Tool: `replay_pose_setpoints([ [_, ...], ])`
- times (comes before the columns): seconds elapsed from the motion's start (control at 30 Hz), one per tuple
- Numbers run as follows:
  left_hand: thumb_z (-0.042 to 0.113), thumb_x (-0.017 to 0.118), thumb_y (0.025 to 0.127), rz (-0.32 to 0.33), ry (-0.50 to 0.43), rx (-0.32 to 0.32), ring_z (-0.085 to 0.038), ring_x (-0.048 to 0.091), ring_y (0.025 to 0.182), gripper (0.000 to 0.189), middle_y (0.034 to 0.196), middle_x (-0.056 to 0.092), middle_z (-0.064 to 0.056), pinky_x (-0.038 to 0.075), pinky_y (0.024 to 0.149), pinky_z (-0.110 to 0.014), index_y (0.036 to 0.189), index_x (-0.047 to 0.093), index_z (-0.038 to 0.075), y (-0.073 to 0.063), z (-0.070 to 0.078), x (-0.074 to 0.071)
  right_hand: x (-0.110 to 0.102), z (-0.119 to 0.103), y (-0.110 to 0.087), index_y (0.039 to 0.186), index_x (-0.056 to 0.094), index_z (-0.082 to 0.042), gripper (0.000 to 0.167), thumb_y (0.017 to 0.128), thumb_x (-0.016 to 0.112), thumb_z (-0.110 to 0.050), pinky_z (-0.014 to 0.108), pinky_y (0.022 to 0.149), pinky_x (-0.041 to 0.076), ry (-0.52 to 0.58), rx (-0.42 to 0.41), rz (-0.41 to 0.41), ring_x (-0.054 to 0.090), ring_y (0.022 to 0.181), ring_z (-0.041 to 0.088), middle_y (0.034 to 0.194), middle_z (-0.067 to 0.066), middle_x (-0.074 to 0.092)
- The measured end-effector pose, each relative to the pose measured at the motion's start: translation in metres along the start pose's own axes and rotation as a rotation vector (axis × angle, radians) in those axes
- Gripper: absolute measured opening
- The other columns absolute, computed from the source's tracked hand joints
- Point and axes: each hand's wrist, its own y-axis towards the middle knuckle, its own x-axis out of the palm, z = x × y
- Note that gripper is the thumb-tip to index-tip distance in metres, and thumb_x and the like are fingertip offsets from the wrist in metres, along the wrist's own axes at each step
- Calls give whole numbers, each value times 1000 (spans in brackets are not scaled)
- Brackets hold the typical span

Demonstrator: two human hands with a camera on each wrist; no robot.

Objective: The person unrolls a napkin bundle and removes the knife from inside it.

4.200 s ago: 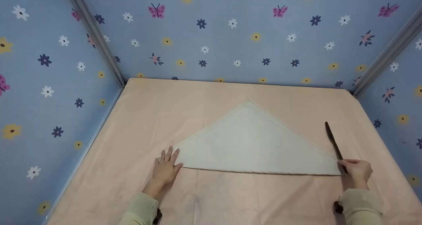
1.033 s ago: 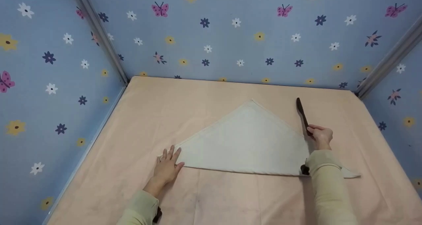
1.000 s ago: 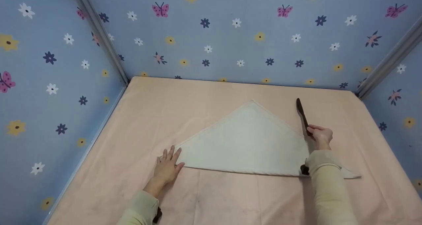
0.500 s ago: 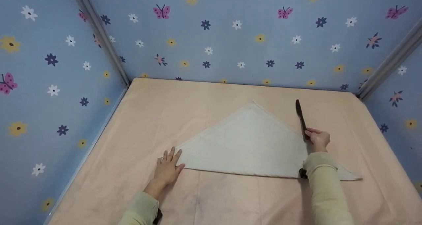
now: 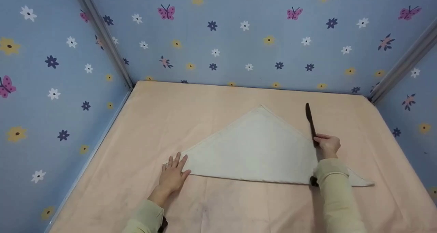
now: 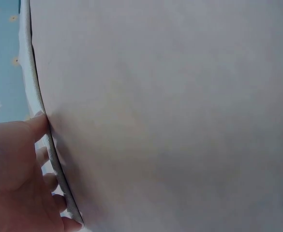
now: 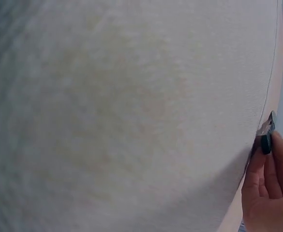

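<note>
A white cloth napkin (image 5: 252, 147), folded into a triangle, lies with its point away from me and its long edge toward me. My left hand (image 5: 172, 176) rests on its left corner with the fingers spread; the left wrist view shows the thumb (image 6: 38, 125) at the cloth's edge. My right hand (image 5: 328, 146) pinches one end of a dark table knife (image 5: 310, 120) at the right slanted edge. The knife's other end points away from me. In the right wrist view, the fingers hold the knife's shiny dark end (image 7: 266, 137). My right sleeve covers part of the napkin's right side.
A pale peach cloth (image 5: 164, 113) covers the table. Blue panels (image 5: 232, 38) with flowers and butterflies stand behind it and on both sides. Grey metal posts (image 5: 102, 35) mark the back corners.
Since the oldest frame, my right hand has carried the knife from the napkin's right corner leftward and away along its slanted edge. In the last second it shifted slightly toward me. My left hand stays.
</note>
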Motion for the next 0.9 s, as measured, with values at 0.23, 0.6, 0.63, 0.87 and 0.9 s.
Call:
replay_pose_setpoints([
  [0.23, 36, 44, 92, -8, 0, -6, -44, 14, 128, 56, 143, 20, -19, 14, 97, -62, 138, 31, 7, -1, 1, -1, -1, 3, -2, 115, 58, 3, 34, 81, 61, -3, 26, 80, 47, -94, -30, -20, 53, 105, 25, 119, 20, 53],
  [0.6, 35, 45, 92, -34, -11, -12, -44, 14, 128, 56, 143, 19, -19, 14, 97, -62, 138, 31, 7, -1, 3, -6, -7, 3, -11, 117, 55, 3, 36, 83, 60, -5, 15, 63, 48, 37, -18, -27, 57, 81, 8, 109, 13, 56],
  [0.63, 35, 46, 92, -37, -9, -13, -44, 14, 128, 56, 143, 20, -19, 15, 97, -62, 138, 32, 7, -1, 3, -7, -7, 3, -12, 117, 55, 3, 36, 83, 60, -5, 15, 63, 48, 48, -16, -29, 58, 79, 8, 105, 11, 57],
  [0.87, 34, 49, 90, -81, -15, -35, -47, 17, 126, 57, 142, 21, -22, 17, 95, -63, 136, 34, 5, 3, 7, -15, -11, 5, -16, 119, 53, 4, 37, 84, 59, -7, 18, 67, 50, 59, -23, -44, 60, 76, 7, 100, 7, 58],
  [0.9, 34, 50, 89, -83, -15, -37, -47, 18, 125, 57, 141, 22, -23, 18, 95, -63, 135, 35, 4, 4, 7, -16, -12, 6, -16, 120, 53, 4, 38, 85, 58, -8, 18, 67, 50, 47, -28, -47, 59, 77, 8, 103, 9, 57],
])
